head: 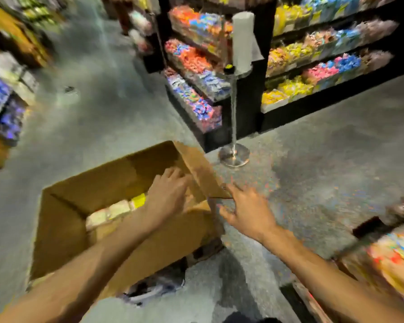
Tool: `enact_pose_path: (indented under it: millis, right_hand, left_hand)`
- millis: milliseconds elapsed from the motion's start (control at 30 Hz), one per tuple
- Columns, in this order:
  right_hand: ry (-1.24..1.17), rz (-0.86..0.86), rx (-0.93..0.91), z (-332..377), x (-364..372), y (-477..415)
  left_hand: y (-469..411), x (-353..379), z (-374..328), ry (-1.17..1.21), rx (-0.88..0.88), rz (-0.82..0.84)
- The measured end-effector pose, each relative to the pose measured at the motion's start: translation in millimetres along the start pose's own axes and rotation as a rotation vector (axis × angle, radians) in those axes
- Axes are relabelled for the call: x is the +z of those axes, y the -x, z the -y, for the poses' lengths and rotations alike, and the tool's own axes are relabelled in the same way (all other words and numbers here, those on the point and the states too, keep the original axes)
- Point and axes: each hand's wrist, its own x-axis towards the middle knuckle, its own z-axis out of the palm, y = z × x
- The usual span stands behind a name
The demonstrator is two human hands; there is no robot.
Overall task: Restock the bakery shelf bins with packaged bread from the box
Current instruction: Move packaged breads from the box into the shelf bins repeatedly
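An open brown cardboard box (65, 220) stands on the grey floor in front of me. Pale packaged bread (112, 212) with a yellow label lies inside it. My left hand (167, 193) reaches into the box over its right side, fingers spread and relaxed, holding nothing. My right hand (248, 209) is outside the box, fingers straight, its fingertips at the corner of the raised right flap (201, 169). The whole view is blurred by motion.
A chrome stand (234, 113) with a white paper roll rises just behind the box. Black shelves with colourful packages (313, 64) fill the back right. A bin of packaged goods (394, 257) sits at the lower right. More shelves line the left edge.
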Motion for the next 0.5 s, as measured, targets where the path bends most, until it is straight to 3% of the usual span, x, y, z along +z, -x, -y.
enact_pose_path:
  millis: [200,367,500]
  right_hand:
    - [0.121,0.273,-0.241,123,103,-67]
    - [0.181,0.412,-0.375,170,169,-120]
    - [0.238,0.571,-0.358,198,219,-175]
  left_hand:
    - [101,83,159,-0.016,-0.392,0.217]
    - [128,141,223,0.259,-0.663,0.322]
    - [131,183,262,0.478,-0.858,0.371]
